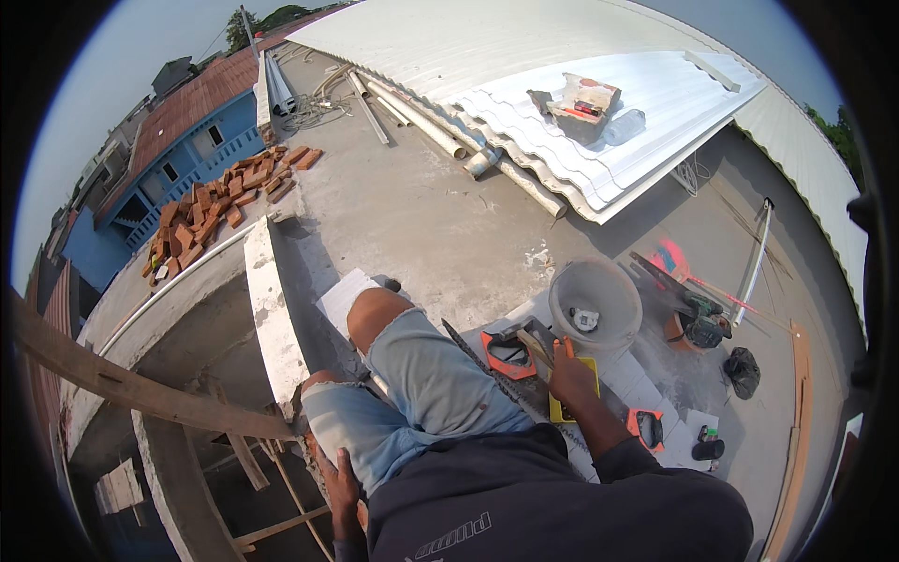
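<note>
My right hand (573, 377) is closed, with a small orange piece (567, 347) showing at its fingertips; its exact kind is too small to tell. Under and beside that hand lies a yellow tray-like item (592, 370), partly covered. A wooden handle (534, 347) lies just left of the fingers, near a saw with an orange handle (508, 354). Another orange saw handle (645, 428) is by my right forearm. Low beside my left thigh, my left hand (340, 485) rests against the rough concrete edge, its fingers apart and nothing seen in it.
A grey bucket (607, 328) stands ahead of my right hand, a green power tool (704, 323) and black bag (743, 373) beyond. On my left the ledge (274, 314) drops into an open frame crossed by a wooden beam (150, 389). Bricks (211, 206), pipes (417, 117) and roof sheets (599, 159) lie farther off.
</note>
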{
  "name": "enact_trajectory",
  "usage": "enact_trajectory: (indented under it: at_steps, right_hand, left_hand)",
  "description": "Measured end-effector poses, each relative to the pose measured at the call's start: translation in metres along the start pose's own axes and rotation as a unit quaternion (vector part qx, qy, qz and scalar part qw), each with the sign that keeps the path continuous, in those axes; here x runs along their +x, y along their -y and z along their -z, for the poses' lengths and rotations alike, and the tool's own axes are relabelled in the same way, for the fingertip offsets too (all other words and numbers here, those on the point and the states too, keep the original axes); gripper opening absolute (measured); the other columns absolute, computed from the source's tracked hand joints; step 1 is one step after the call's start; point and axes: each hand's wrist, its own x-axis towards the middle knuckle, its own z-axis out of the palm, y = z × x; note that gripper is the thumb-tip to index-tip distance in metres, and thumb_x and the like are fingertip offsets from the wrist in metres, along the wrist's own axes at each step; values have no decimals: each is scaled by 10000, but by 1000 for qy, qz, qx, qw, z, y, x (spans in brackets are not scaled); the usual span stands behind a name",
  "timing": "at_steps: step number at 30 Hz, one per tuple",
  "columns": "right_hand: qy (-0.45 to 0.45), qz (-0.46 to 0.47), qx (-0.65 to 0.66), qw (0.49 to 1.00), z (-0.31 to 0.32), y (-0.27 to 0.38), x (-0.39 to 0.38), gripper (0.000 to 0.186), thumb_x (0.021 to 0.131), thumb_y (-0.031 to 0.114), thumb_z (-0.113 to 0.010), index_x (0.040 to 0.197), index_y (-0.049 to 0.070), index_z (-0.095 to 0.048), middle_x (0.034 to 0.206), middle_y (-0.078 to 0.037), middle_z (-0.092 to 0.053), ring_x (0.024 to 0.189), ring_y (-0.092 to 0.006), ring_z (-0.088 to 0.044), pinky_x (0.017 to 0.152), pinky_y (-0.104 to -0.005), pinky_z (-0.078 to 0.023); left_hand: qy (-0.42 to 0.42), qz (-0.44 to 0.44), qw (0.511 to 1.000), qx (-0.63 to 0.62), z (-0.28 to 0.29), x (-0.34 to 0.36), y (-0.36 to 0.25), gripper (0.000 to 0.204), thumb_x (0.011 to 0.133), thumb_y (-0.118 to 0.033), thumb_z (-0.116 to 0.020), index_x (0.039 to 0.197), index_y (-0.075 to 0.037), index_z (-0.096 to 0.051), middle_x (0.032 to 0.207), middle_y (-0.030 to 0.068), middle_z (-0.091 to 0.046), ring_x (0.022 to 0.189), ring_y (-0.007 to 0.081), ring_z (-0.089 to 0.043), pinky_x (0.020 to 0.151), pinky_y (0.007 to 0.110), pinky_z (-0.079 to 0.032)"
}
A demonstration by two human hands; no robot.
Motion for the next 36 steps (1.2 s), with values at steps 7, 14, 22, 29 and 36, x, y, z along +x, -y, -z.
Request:
enact_trajectory:
  at_steps: [7, 14, 22, 29, 36]
  right_hand:
    - [77, 23, -107, 991, 13, 12, 12, 614, 851, 370, -773, 1341, 38, -608, 1243, -201, -719, 1123, -381, -714, 970, -512, -562]
    - [19, 166, 40, 985, 44, 77, 27, 497, 878, 343, -773, 1227, 10, -653, 1204, -227, -713, 1108, -374, -711, 920, -475, -561]
    - [-150, 450, 238, 848, 54, 234, 25, 317, 892, 184, -760, 1138, 15, -652, 1063, -182, -715, 924, -348, -704, 800, -462, -557]
    - [110, 399, 263, 872, -53, 376, 69, 292, 901, 268, -710, 1022, 4, -683, 1025, -225, -731, 1019, -429, -699, 890, -507, -547]
    - [396, 146, 94, 902, -263, 397, 87, 455, 883, 252, -679, 1221, -53, -698, 1291, -293, -688, 1239, -414, -667, 1034, -466, -541]
  left_hand:
    - [-74, 4, 997, 1, 4, -17, 6, 688, 1077, -322, -567, 1590, 54, -305, 1456, 246, -527, 1323, 313, -530, 1132, 404, -404]
    - [-130, 35, 988, 72, 10, -25, 0, 719, 1067, -315, -570, 1602, 67, -276, 1535, 267, -479, 1410, 350, -486, 1183, 417, -362]
    - [-115, 39, 992, 21, 16, -26, 16, 782, 1047, -366, -582, 1622, 51, -255, 1576, 268, -429, 1442, 347, -446, 1207, 420, -327]
    - [-113, 56, 991, 46, 8, -16, 4, 798, 1030, -372, -603, 1630, 29, -263, 1551, 268, -451, 1419, 341, -466, 1197, 427, -340]
    - [-168, 111, 956, 211, 8, 7, -39, 821, 987, -419, -664, 1543, 94, -346, 1484, 318, -457, 1406, 415, -460, 1189, 471, -353]
